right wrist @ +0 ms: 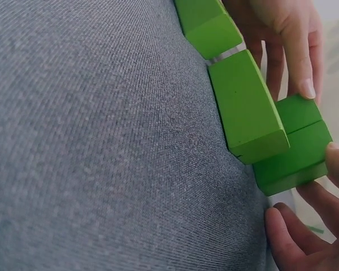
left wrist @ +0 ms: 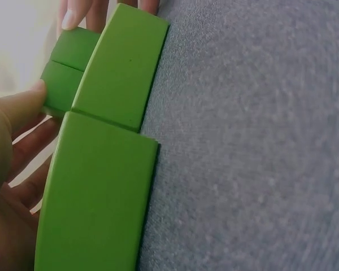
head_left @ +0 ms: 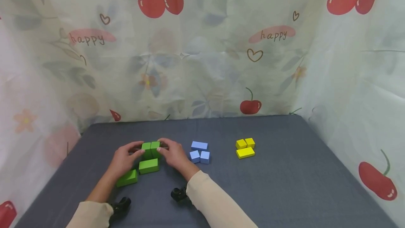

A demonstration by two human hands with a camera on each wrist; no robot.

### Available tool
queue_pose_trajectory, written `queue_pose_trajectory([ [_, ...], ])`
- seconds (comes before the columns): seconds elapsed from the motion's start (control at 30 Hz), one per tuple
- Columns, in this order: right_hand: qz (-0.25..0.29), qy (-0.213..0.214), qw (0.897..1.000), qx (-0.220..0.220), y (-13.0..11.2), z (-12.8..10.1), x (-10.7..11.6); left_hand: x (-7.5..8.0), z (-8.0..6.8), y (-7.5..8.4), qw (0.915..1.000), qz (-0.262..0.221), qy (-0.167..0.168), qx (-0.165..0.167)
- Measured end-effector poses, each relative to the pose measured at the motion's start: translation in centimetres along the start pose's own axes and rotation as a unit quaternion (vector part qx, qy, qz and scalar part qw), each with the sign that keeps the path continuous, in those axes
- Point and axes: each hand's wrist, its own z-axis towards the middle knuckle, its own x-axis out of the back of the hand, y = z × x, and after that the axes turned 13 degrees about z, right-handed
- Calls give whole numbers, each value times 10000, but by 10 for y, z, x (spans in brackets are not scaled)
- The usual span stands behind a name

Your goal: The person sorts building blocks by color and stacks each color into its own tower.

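Observation:
Two green blocks [head_left: 150,150] stand side by side, their faces touching, at the left part of the table. My left hand [head_left: 123,159] pinches the pair from the left, thumb in front. From the right my right hand [head_left: 174,154] holds the other side with thumb and fingers. In the right wrist view both hands meet the dark green pair [right wrist: 296,144] at opposite ends. Just nearer lies a green rectangular block [head_left: 148,166]. Another green block [head_left: 127,178] lies beside the left forearm, partly hidden by it in the head view.
Three blue blocks [head_left: 199,146] lie right of my right hand. Farther right sits a group of three yellow blocks [head_left: 245,153]. A grey cloth covers the table [head_left: 269,189]. Patterned curtains [head_left: 202,73] hang behind and at both sides.

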Motion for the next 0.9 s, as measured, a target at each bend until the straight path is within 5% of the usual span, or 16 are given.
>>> queue_pose_trajectory([
  [0.9, -65, -37, 10000, -15, 0, 0, 1, 0, 1, 1, 9999, 44, -94, -84],
])
